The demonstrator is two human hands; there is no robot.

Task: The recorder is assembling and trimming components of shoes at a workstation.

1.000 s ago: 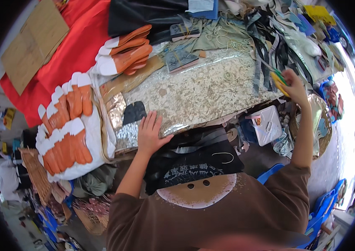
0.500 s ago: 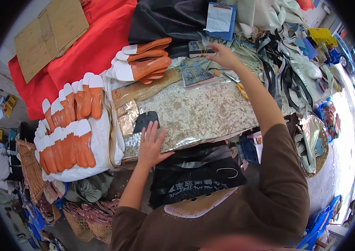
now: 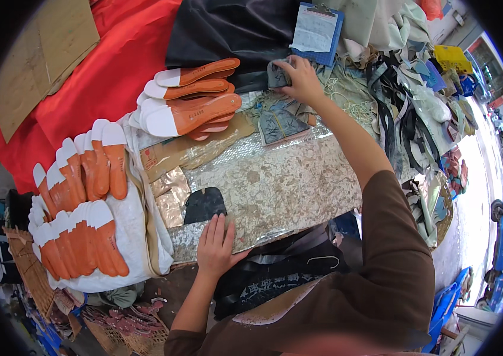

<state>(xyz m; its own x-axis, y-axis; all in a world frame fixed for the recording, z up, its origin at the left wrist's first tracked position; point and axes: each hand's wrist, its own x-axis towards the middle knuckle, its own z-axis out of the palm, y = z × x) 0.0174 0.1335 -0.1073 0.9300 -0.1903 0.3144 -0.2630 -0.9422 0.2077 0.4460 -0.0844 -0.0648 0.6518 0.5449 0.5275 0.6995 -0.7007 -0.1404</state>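
Note:
At the far side of the worktable, my right hand (image 3: 303,81) pinches the edge of a small stack of dark grey cut pieces (image 3: 278,75), fingers on top and thumb at the near side. How many pieces it grips cannot be made out. My left hand (image 3: 216,244) lies flat at the near table edge, fingers stretched. Its fingertips touch or nearly touch the lower edge of a black rounded cut piece (image 3: 204,205). A second grey stack, tied with a yellowish band (image 3: 282,125), rests on the table between the hands.
Orange-and-white insoles (image 3: 195,115) are piled at the back left, with more insoles (image 3: 88,240) in rows on white cloth. A blue clipboard (image 3: 333,41) lies at the back. Black strips and scraps (image 3: 403,113) crowd the right. Brown paper (image 3: 198,145) lies behind the black piece.
My right hand has closed round the far grey stack, which now looks tilted. My left hand stays by the black piece. The whole view has shifted, and the scissors are now behind my right forearm.

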